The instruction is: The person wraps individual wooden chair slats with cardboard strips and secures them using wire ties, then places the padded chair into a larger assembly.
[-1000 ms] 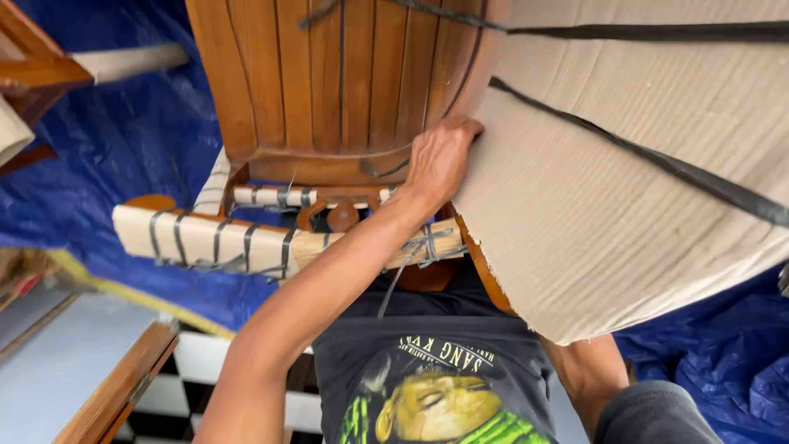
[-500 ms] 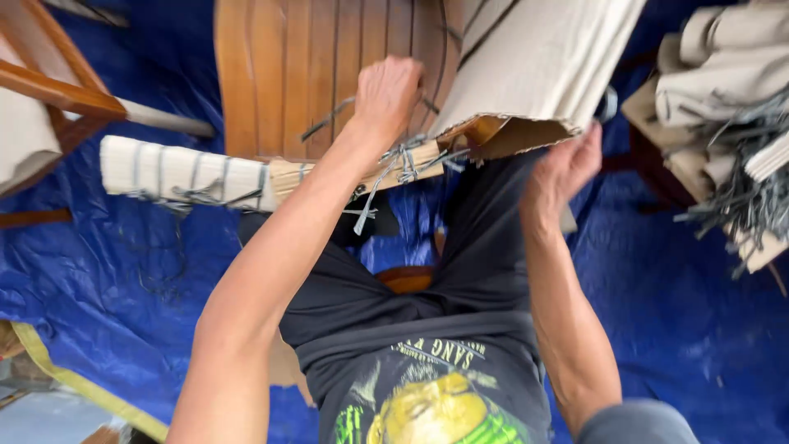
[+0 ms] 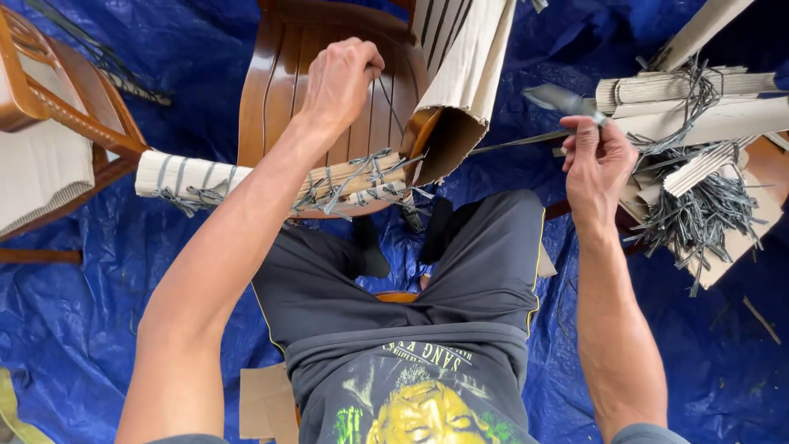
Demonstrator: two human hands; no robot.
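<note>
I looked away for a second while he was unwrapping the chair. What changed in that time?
The right hand left the cardboard wrap and now pinches a grey strap out to the side. The left hand moved up from the wrapped leg and closed into a fist on the wooden chair. The leg stays bound.

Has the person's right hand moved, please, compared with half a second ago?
Yes. The right hand has gone from under the cardboard wrap rightward, toward the strap pile, pinching a grey strap.
</note>
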